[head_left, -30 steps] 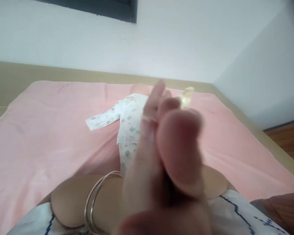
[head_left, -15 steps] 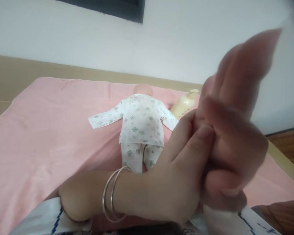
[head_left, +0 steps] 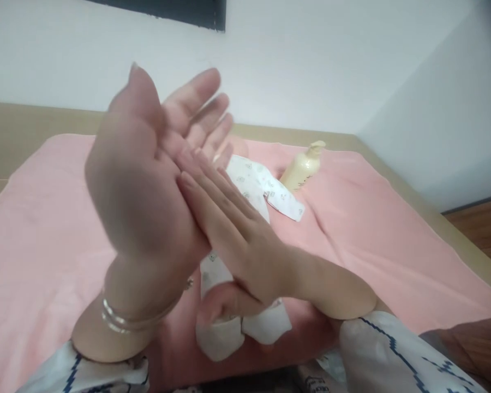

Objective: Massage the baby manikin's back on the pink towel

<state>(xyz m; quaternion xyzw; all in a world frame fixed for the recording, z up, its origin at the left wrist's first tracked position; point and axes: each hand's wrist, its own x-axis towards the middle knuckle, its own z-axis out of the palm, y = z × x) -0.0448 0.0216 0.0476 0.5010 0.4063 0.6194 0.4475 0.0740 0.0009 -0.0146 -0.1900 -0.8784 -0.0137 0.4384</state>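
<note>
My left hand (head_left: 147, 180) is raised on the left, palm showing and fingers spread, with silver bangles (head_left: 123, 325) round the wrist. Against the little-finger side of that palm lie the stretched fingers of my right hand (head_left: 245, 240), its thumb pointing down and left. I see no object in either hand. Behind and below them a baby doll (head_left: 251, 174) in a white printed top and trousers lies on a pink blanket (head_left: 376, 218). My hands hide much of its body and most of its head. Right of its sleeve stands a pale yellow pump bottle (head_left: 303, 169).
The blanket covers a light wooden surface with a raised edge (head_left: 36, 123) along the back. Beyond is a white wall (head_left: 294, 65) with a dark frame (head_left: 188, 11) at the top. Brown wooden floor (head_left: 480, 229) shows at the right.
My left hand was wrapped round my right hand at the right. It has let go and moved left, palm showing, and my right fingers now lie flat on it. Doll and bottle stay put.
</note>
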